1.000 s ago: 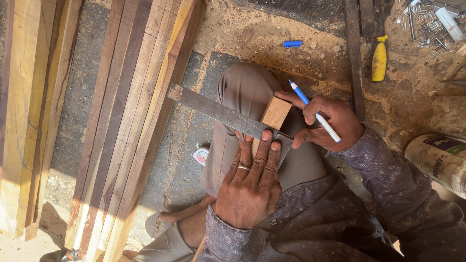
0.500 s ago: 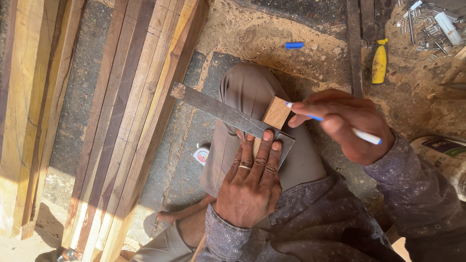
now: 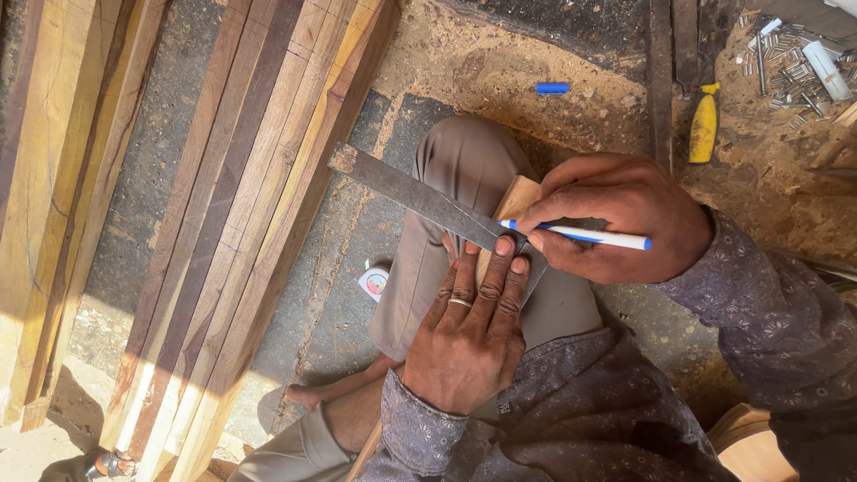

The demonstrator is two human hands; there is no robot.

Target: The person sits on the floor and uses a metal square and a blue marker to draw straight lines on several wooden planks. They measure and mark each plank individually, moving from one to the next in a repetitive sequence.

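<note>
A seated person's left hand (image 3: 469, 335) lies flat and spread, fingers extended, pressing a metal square blade (image 3: 420, 198) down against a small wooden block (image 3: 511, 207) that rests on the person's raised knee. A ring shows on one finger. The right hand (image 3: 625, 217) is closed around a white-and-blue pen (image 3: 576, 234) in a writing grip, the pen's tip touching the block just beside the blade's edge.

Most of the block is hidden under the two hands and the blade; only its upper corner shows. The blade's far end juts out to the left, clear of the knee. The right sleeve runs out of the frame at the right edge.

The floor is rough stone and packed earth strewn with sawdust. Long wooden planks (image 3: 241, 223) lie side by side at the left. A blue pen cap (image 3: 552, 87) lies on the ground above the knee, a yellow bottle (image 3: 703, 125) stands near the top right beside scattered nails (image 3: 786, 62), and a small tape measure (image 3: 374, 282) sits just left of the leg.
</note>
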